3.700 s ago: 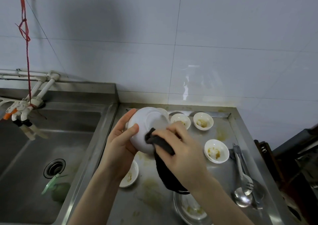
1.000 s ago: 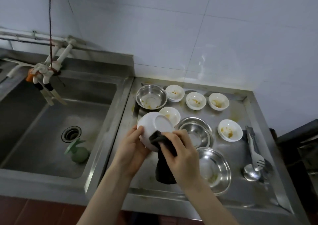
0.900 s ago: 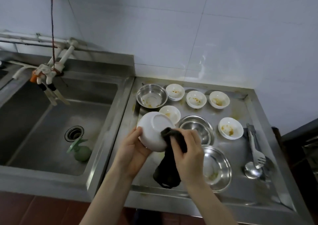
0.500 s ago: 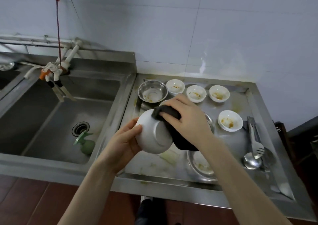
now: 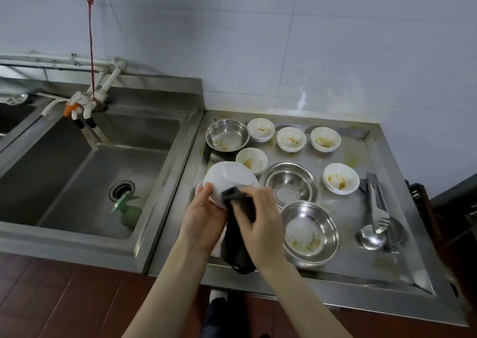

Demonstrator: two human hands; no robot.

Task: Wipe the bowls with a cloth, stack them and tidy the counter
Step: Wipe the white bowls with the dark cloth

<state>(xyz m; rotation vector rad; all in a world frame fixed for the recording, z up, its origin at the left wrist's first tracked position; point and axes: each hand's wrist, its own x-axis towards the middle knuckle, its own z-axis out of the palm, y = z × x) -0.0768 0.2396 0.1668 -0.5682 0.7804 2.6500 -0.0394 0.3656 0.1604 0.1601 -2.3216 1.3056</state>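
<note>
Left hand [image 5: 204,215]: a white bowl [image 5: 229,179] is held tilted, base up, above the table [image 5: 361,268], grip curled round its rim
Right hand [image 5: 260,217]: a dark cloth [image 5: 237,244] is pinched and pressed against the bowl's side, the rest hanging down
Soiled white bowls: five are set apart on the table, three [image 5: 291,138] along the back
Steel bowls: three are seen, the nearest [image 5: 309,231] just right of the right hand
Sink [image 5: 165,141]: a green object [image 5: 129,210] is lying by the drain
Far right: tongs [image 5: 376,203] are laid over a ladle [image 5: 371,237]
</note>
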